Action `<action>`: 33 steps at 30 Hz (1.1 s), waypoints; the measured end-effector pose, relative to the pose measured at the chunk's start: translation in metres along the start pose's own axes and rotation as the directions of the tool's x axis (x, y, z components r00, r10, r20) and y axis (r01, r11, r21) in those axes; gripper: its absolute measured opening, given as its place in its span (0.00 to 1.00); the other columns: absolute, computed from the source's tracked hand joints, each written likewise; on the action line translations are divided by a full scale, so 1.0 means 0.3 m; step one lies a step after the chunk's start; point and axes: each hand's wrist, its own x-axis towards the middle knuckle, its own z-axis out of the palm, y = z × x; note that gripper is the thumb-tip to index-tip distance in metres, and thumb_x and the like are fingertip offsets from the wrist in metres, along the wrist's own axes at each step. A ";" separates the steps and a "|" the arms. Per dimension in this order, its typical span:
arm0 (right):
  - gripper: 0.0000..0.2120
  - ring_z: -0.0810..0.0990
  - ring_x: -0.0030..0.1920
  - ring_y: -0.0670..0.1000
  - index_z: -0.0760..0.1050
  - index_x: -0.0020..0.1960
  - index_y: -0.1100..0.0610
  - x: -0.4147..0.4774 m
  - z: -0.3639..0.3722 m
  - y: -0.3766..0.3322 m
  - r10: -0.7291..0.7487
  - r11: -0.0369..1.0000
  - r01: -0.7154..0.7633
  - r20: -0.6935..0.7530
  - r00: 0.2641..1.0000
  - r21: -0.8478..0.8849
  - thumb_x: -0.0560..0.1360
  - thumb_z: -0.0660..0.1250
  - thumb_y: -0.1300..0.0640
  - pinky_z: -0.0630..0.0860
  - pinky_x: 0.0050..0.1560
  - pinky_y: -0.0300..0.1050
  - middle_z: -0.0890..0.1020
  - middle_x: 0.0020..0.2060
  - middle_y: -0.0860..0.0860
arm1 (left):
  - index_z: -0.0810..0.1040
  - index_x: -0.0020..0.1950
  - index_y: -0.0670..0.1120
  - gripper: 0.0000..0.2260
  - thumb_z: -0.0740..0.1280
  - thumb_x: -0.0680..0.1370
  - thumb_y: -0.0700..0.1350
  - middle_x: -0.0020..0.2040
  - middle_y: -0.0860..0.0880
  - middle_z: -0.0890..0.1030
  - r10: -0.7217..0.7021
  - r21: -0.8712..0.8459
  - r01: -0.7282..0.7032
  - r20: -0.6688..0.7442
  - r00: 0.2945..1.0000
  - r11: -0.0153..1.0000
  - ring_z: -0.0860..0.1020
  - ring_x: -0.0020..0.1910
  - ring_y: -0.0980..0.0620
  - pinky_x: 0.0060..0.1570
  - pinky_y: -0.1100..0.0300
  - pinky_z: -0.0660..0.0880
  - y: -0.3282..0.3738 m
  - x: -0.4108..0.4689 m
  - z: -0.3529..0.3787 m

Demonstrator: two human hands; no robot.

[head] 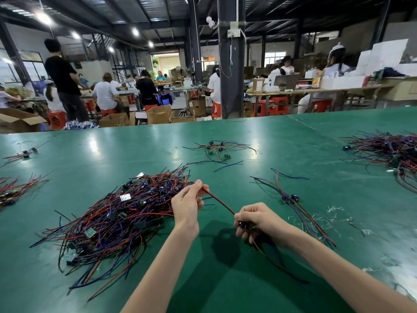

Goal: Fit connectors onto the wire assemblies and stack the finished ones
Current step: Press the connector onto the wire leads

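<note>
Over a green worktop (293,136), the left hand (186,206) pinches a red wire (222,204) slanting back to the right hand (255,219), whose grip holds what seems a connector (242,225).

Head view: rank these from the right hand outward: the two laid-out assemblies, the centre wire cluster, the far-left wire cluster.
1. Two laid-out assemblies, just right of the right hand.
2. Centre wire cluster, ahead across the table.
3. Far-left wire cluster, table's left edge.
</note>
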 end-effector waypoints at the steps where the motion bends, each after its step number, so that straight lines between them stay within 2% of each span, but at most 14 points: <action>1: 0.11 0.75 0.26 0.50 0.75 0.38 0.63 -0.001 -0.001 -0.001 0.002 1.000 -0.002 -0.001 1.000 0.002 0.78 0.62 0.62 0.72 0.24 0.39 0.79 0.29 0.59 | 0.83 0.35 0.45 0.10 0.69 0.76 0.42 0.32 0.51 0.82 0.065 0.074 -0.064 -0.011 0.998 0.995 0.66 0.26 0.58 0.29 0.66 0.67 -0.002 0.001 -0.004; 4: 0.11 0.75 0.25 0.50 0.75 0.37 0.63 0.000 0.001 -0.003 0.010 1.000 -0.010 -0.003 1.000 0.013 0.78 0.62 0.62 0.72 0.24 0.39 0.79 0.29 0.59 | 0.83 0.36 0.45 0.08 0.71 0.75 0.42 0.30 0.53 0.81 0.131 0.123 -0.126 -0.029 0.991 0.984 0.66 0.26 0.58 0.32 0.65 0.68 -0.004 -0.002 -0.006; 7: 0.11 0.75 0.25 0.50 0.75 0.37 0.64 0.004 -0.001 -0.005 0.016 1.000 -0.015 -0.014 1.000 0.018 0.78 0.62 0.63 0.72 0.24 0.39 0.79 0.29 0.59 | 0.79 0.37 0.40 0.07 0.70 0.75 0.39 0.27 0.50 0.78 -0.006 -0.014 0.006 -0.007 1.000 1.000 0.67 0.23 0.57 0.25 0.68 0.67 0.011 -0.002 0.000; 9: 0.11 0.75 0.25 0.50 0.74 0.37 0.64 0.007 -0.004 -0.007 0.022 1.000 -0.021 -0.019 1.000 0.022 0.78 0.62 0.63 0.73 0.24 0.39 0.78 0.28 0.59 | 0.77 0.39 0.37 0.07 0.67 0.76 0.38 0.27 0.48 0.76 -0.143 -0.161 0.163 0.129 0.981 0.973 0.67 0.21 0.58 0.22 0.69 0.65 0.023 -0.012 0.010; 13: 0.12 0.75 0.25 0.50 0.74 0.36 0.63 0.008 -0.005 -0.006 0.025 1.000 -0.025 -0.002 1.000 0.006 0.78 0.61 0.63 0.73 0.24 0.39 0.79 0.28 0.59 | 0.76 0.41 0.37 0.08 0.64 0.78 0.40 0.27 0.50 0.72 -0.241 -0.193 0.331 0.381 0.893 0.924 0.64 0.22 0.59 0.22 0.70 0.65 0.035 -0.046 0.032; 15: 0.12 0.75 0.25 0.50 0.74 0.37 0.63 0.007 -0.004 -0.006 0.025 1.000 -0.025 0.006 1.000 0.014 0.78 0.61 0.63 0.74 0.25 0.39 0.79 0.28 0.59 | 0.76 0.41 0.38 0.09 0.63 0.79 0.40 0.27 0.50 0.71 -0.257 -0.199 0.356 0.397 0.881 0.913 0.63 0.22 0.59 0.22 0.71 0.65 0.040 -0.049 0.035; 18: 0.11 0.75 0.25 0.50 0.74 0.37 0.63 0.004 -0.002 -0.007 0.027 0.999 -0.027 0.008 1.000 0.021 0.78 0.61 0.63 0.74 0.25 0.39 0.78 0.28 0.59 | 0.76 0.41 0.37 0.09 0.63 0.79 0.39 0.27 0.49 0.74 -0.286 -0.248 0.376 0.332 0.899 0.893 0.66 0.21 0.60 0.21 0.71 0.66 0.043 -0.033 0.026; 21: 0.11 0.74 0.24 0.50 0.73 0.36 0.63 -0.003 -0.001 -0.008 0.029 1.000 -0.029 0.022 0.999 0.012 0.77 0.61 0.63 0.73 0.26 0.39 0.78 0.27 0.58 | 0.79 0.41 0.37 0.08 0.65 0.78 0.37 0.30 0.47 0.79 -0.205 -0.214 0.243 0.187 0.961 0.946 0.70 0.23 0.60 0.24 0.70 0.70 0.029 -0.005 0.008; 22: 0.11 0.74 0.25 0.50 0.74 0.37 0.63 -0.006 0.000 -0.010 0.026 1.000 -0.026 0.030 0.999 0.001 0.77 0.61 0.63 0.73 0.26 0.39 0.78 0.27 0.57 | 0.80 0.40 0.38 0.08 0.66 0.77 0.37 0.31 0.48 0.80 -0.133 -0.142 0.150 0.124 0.983 0.978 0.70 0.23 0.60 0.25 0.69 0.72 0.021 0.007 -0.001; 24: 0.11 0.74 0.25 0.50 0.74 0.36 0.62 -0.013 0.002 -0.011 0.009 1.000 -0.008 0.060 0.998 -0.018 0.77 0.62 0.63 0.73 0.27 0.39 0.78 0.27 0.57 | 0.82 0.39 0.43 0.08 0.67 0.78 0.39 0.30 0.53 0.81 0.091 0.134 -0.095 0.038 0.995 0.986 0.70 0.25 0.61 0.30 0.68 0.72 0.004 0.029 -0.024; 26: 0.11 0.74 0.26 0.50 0.74 0.35 0.60 -0.023 0.010 -0.014 -0.019 1.000 0.021 0.118 0.993 -0.015 0.76 0.64 0.62 0.73 0.27 0.39 0.78 0.28 0.57 | 0.81 0.38 0.46 0.09 0.67 0.78 0.41 0.29 0.56 0.78 0.301 0.395 -0.306 0.076 0.951 0.867 0.69 0.27 0.61 0.32 0.68 0.69 -0.013 0.040 -0.044; 27: 0.10 0.75 0.26 0.50 0.74 0.34 0.59 -0.029 0.016 -0.018 -0.034 0.999 0.035 0.150 0.988 -0.002 0.74 0.66 0.61 0.73 0.27 0.39 0.79 0.28 0.57 | 0.81 0.38 0.46 0.09 0.67 0.78 0.42 0.28 0.57 0.77 0.369 0.468 -0.378 0.115 0.922 0.799 0.69 0.27 0.61 0.33 0.69 0.67 -0.019 0.040 -0.051; 31: 0.08 0.76 0.26 0.50 0.76 0.32 0.56 -0.042 0.024 -0.029 -0.072 0.997 0.064 0.231 0.970 0.041 0.69 0.66 0.57 0.73 0.27 0.38 0.79 0.28 0.56 | 0.82 0.41 0.43 0.07 0.67 0.78 0.42 0.32 0.55 0.78 0.558 0.608 -0.575 0.247 0.792 0.547 0.72 0.30 0.62 0.34 0.73 0.66 -0.046 0.032 -0.056; 33: 0.07 0.75 0.26 0.49 0.76 0.33 0.57 -0.041 0.020 -0.031 -0.072 0.997 0.061 0.228 0.971 0.053 0.69 0.65 0.57 0.73 0.27 0.38 0.79 0.28 0.56 | 0.82 0.42 0.43 0.07 0.68 0.77 0.43 0.34 0.53 0.79 0.580 0.623 -0.575 0.228 0.782 0.530 0.72 0.31 0.61 0.36 0.73 0.67 -0.046 0.035 -0.056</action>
